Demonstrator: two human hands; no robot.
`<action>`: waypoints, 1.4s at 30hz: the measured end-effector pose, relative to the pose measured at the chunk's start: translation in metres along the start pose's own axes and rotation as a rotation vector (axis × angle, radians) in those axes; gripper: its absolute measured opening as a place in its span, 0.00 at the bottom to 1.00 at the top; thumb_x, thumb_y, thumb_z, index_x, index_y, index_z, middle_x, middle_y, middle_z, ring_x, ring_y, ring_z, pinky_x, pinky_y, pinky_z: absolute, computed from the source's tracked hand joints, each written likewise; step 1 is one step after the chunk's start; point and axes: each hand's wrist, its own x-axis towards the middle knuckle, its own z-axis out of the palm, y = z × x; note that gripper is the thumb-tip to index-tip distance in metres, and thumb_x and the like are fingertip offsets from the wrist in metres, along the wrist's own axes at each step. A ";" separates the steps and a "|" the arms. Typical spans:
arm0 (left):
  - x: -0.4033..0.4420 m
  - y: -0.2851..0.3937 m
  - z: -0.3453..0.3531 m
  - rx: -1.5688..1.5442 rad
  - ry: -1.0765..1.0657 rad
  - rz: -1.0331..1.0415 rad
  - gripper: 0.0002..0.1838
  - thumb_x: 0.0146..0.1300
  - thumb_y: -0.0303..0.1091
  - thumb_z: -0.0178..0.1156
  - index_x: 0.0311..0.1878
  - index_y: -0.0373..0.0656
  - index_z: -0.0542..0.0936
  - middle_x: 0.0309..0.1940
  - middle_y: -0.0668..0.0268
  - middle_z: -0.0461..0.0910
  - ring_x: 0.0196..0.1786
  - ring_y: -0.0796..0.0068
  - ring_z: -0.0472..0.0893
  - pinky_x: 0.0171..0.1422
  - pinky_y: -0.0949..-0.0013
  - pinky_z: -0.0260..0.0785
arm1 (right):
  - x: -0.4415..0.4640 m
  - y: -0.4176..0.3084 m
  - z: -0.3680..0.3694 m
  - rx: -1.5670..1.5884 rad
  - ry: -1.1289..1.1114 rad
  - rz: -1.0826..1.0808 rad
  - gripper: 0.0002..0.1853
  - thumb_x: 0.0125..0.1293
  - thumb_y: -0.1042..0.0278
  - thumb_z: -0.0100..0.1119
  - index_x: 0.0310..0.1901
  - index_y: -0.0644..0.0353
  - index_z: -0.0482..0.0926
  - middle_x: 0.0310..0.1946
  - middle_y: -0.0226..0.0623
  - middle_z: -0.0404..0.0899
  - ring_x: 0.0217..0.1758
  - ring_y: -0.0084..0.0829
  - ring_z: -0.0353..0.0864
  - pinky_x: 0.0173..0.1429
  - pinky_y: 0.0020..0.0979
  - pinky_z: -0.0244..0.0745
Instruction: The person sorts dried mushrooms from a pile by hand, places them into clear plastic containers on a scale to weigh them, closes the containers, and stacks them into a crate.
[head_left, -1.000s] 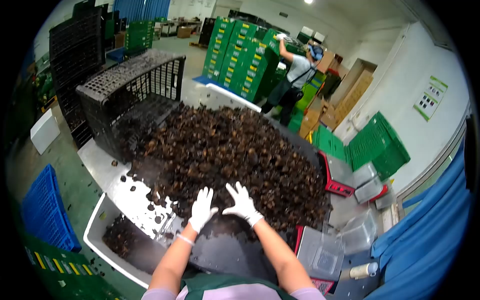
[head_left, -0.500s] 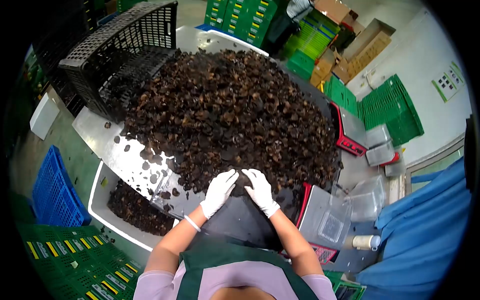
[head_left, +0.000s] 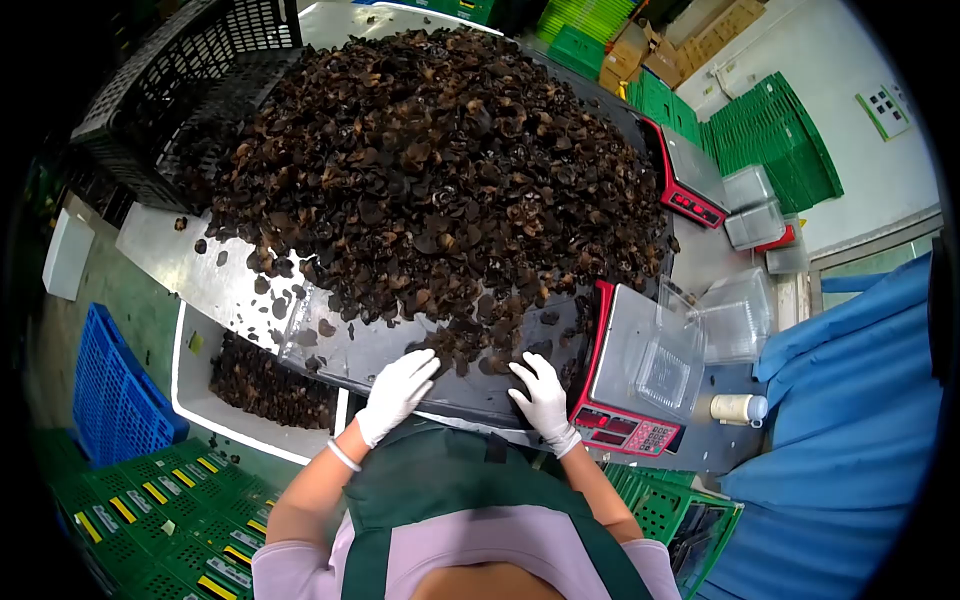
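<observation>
A large heap of dark brown wood ear mushrooms [head_left: 440, 190] covers most of the metal table. At the near edge of the heap, a small loose group of mushrooms [head_left: 470, 342] lies between my hands. My left hand [head_left: 400, 393], in a white glove, is just left of that group, its fingers stretched out and holding nothing. My right hand [head_left: 545, 400], also gloved, is to the right of the group with its fingers apart and nothing in them. Whether the fingertips touch any mushrooms I cannot tell.
A red-framed scale [head_left: 640, 370] with a clear plastic tray stands right of my hand; another scale [head_left: 690, 170] is farther back. A black crate [head_left: 130, 130] lies on its side at left. Below the table's left edge sits a white bin [head_left: 190, 375] of mushrooms.
Both hands have drawn back toward my body and moved apart, away from the heap. Several mushrooms now lie in the space between them. The view has tilted downward.
</observation>
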 end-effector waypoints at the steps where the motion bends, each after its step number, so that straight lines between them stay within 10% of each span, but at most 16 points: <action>1: -0.009 -0.003 -0.003 0.001 0.010 -0.051 0.21 0.55 0.31 0.64 0.54 0.42 0.77 0.54 0.59 0.77 0.54 0.58 0.77 0.55 0.62 0.71 | -0.003 0.000 -0.001 0.000 -0.001 0.006 0.29 0.45 0.72 0.71 0.54 0.55 0.78 0.57 0.43 0.72 0.61 0.44 0.71 0.63 0.38 0.69; 7: -0.009 -0.004 -0.015 0.055 0.106 -0.234 0.25 0.52 0.32 0.67 0.55 0.41 0.76 0.56 0.57 0.74 0.59 0.54 0.72 0.64 0.58 0.64 | 0.029 -0.007 -0.006 0.169 0.188 0.103 0.26 0.50 0.67 0.69 0.54 0.55 0.78 0.56 0.43 0.74 0.59 0.44 0.73 0.62 0.38 0.69; 15: 0.000 -0.005 0.021 0.160 -0.157 -0.006 0.25 0.56 0.43 0.64 0.57 0.47 0.76 0.58 0.62 0.74 0.67 0.59 0.66 0.73 0.47 0.46 | 0.032 -0.028 0.028 -0.183 -0.141 -0.054 0.37 0.51 0.54 0.68 0.65 0.44 0.68 0.67 0.40 0.63 0.70 0.50 0.58 0.68 0.50 0.57; 23: -0.018 -0.007 -0.003 0.068 0.008 -0.203 0.17 0.52 0.32 0.67 0.45 0.42 0.77 0.54 0.61 0.75 0.67 0.56 0.66 0.72 0.49 0.51 | 0.002 0.014 -0.005 -0.014 0.032 0.022 0.15 0.49 0.58 0.70 0.39 0.52 0.84 0.57 0.42 0.74 0.64 0.56 0.65 0.63 0.47 0.65; 28: 0.000 0.011 -0.011 0.121 0.083 -0.314 0.18 0.53 0.32 0.66 0.48 0.42 0.77 0.60 0.59 0.71 0.69 0.53 0.62 0.71 0.49 0.51 | 0.042 0.009 -0.004 0.203 0.201 -0.063 0.08 0.53 0.67 0.66 0.34 0.59 0.82 0.39 0.36 0.81 0.43 0.36 0.79 0.49 0.33 0.73; 35: 0.037 0.025 0.025 0.162 -0.135 -0.284 0.10 0.48 0.36 0.69 0.30 0.42 0.80 0.65 0.59 0.67 0.72 0.49 0.56 0.72 0.41 0.44 | 0.067 0.016 0.027 0.046 -0.045 -0.038 0.08 0.56 0.63 0.63 0.37 0.54 0.81 0.30 0.33 0.78 0.35 0.36 0.79 0.40 0.33 0.73; 42: 0.015 0.001 -0.018 -0.081 0.324 -0.481 0.08 0.55 0.28 0.62 0.39 0.44 0.81 0.59 0.59 0.74 0.67 0.48 0.65 0.73 0.52 0.52 | 0.074 0.024 -0.007 1.023 -0.047 0.535 0.10 0.67 0.67 0.56 0.46 0.61 0.80 0.35 0.27 0.81 0.34 0.15 0.76 0.38 0.20 0.71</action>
